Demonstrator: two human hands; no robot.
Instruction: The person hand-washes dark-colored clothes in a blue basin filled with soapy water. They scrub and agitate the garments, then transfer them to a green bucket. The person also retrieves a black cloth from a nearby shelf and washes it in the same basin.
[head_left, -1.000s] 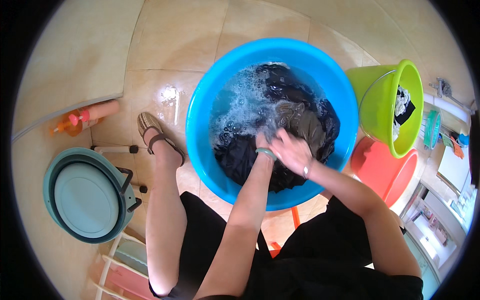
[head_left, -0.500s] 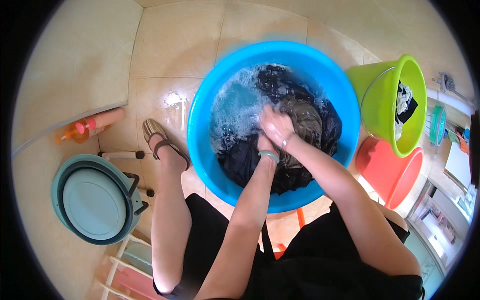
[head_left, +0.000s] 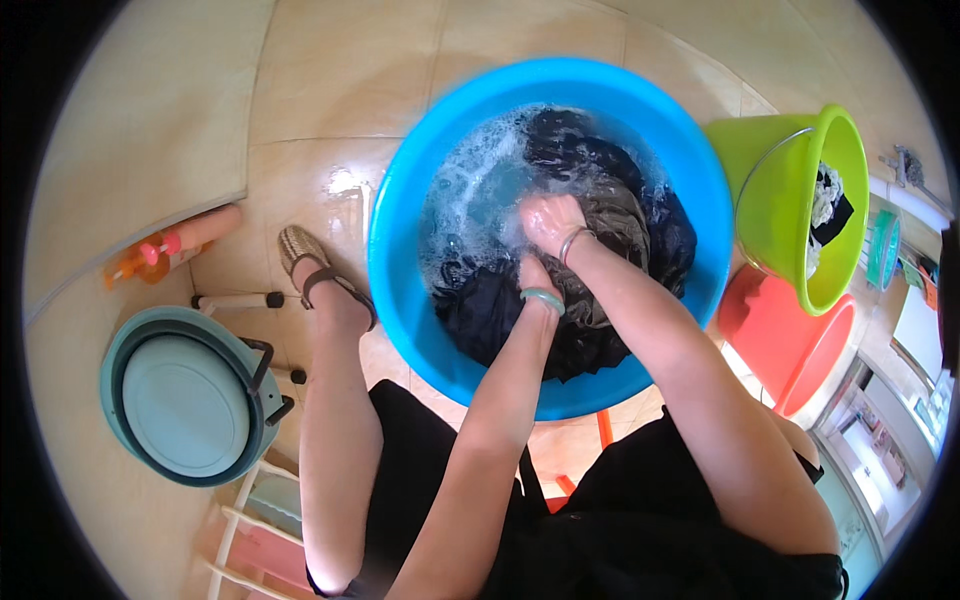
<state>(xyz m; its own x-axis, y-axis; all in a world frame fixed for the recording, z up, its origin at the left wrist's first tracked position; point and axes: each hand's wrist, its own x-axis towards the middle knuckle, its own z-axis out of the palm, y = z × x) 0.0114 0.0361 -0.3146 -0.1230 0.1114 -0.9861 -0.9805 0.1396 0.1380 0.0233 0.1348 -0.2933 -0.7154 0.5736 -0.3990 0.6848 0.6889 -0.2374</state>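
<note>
Inside a wide, round, bright-blue plastic basin (head_left: 397,290), amid foamy water (head_left: 478,195), soaked black fabric (head_left: 480,320) and a wrinkled brown-grey cloth (head_left: 622,222), hold the right hand (head_left: 552,222) with grip curled, just beyond the left hand (head_left: 536,272); cannot tell whether clenching any cloth. Dip the left hand into the water with fingertips hidden, so cannot tell its grip. Right of the basin, see a lime-green plastic bucket (head_left: 768,185) near a coral-red plastic tub (head_left: 768,330).

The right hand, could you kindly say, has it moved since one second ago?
Yes: against the blue tub, the right hand has moved left and toward the tub's far rim.
</note>
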